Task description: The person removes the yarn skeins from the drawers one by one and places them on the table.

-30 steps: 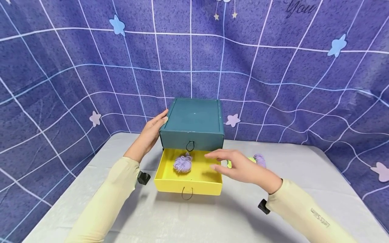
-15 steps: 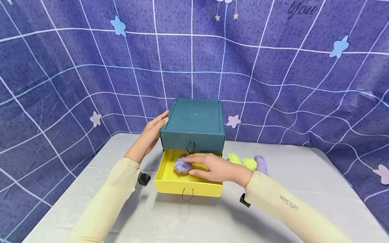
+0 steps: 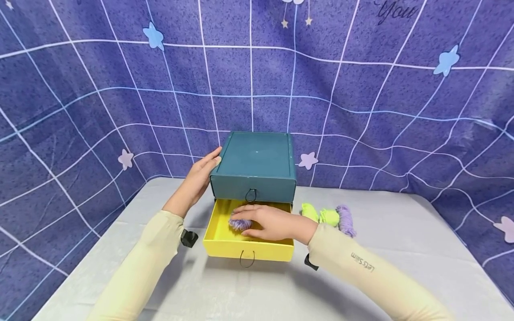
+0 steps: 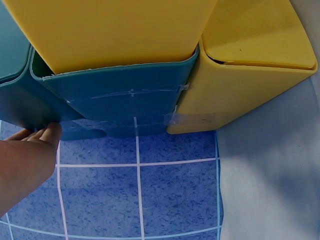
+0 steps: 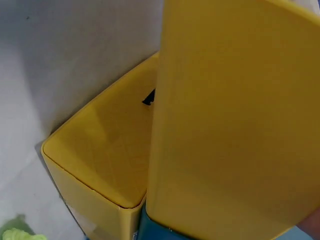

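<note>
A purple yarn bundle (image 3: pixel 239 224) lies in the pulled-out yellow drawer (image 3: pixel 247 250), beneath the teal drawer box (image 3: pixel 256 154). My right hand (image 3: pixel 267 221) reaches into that drawer from the right, fingers over the yarn and thumb at its near side, gripping it. Part of the yarn is hidden under the fingers. My left hand (image 3: pixel 197 179) rests against the left side of the teal box, thumb near its top edge. In the left wrist view, the fingers of the left hand (image 4: pixel 32 152) touch the teal wall. Little of the right hand (image 5: pixel 312 223) shows in the right wrist view.
On the table right of the drawers lie two lime-green yarn bundles (image 3: pixel 329 216) and another purple yarn skein (image 3: pixel 345 220). The wrist views show a yellow lower unit (image 4: pixel 250 95) under the open drawer. A purple-blue patterned cloth (image 3: pixel 361 89) hangs behind.
My right hand has moved left into the drawer, and its fingers have come down over the purple yarn bundle. The left hand stays at the teal box.
</note>
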A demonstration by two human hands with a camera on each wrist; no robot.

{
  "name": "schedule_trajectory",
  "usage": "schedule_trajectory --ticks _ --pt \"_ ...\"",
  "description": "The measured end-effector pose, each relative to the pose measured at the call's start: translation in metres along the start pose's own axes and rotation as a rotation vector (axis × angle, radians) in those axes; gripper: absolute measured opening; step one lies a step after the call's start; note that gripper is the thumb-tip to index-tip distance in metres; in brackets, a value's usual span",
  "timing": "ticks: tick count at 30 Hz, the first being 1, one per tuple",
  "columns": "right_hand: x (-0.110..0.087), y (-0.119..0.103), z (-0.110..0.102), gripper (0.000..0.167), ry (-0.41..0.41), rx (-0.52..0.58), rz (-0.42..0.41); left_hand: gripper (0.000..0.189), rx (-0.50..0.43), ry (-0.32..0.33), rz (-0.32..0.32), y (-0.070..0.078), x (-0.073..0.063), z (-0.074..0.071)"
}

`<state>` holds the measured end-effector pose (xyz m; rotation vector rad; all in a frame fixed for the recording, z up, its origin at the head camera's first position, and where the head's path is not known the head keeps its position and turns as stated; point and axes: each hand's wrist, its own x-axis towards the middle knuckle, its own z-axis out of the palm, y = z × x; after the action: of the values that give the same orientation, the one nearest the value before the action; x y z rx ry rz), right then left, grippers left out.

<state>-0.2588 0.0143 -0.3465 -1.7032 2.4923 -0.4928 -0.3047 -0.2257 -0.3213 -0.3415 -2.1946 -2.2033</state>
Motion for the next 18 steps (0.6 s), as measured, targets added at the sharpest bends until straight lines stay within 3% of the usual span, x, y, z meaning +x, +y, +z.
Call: schedule_trajectory --ticks 13,18 --pt "-0.0002 -0.0036 0.0056 0.033 0.075 0.005 0.060 0.059 0.005 -0.010 0.006 0.0027 -0.0029 0.0011" --pt "-0.0007 -0.0033 0.0066 0.035 0.085 -0.027 0.048 0.058 0.000 -0.004 0.008 0.0040 -0.0038 0.0026"
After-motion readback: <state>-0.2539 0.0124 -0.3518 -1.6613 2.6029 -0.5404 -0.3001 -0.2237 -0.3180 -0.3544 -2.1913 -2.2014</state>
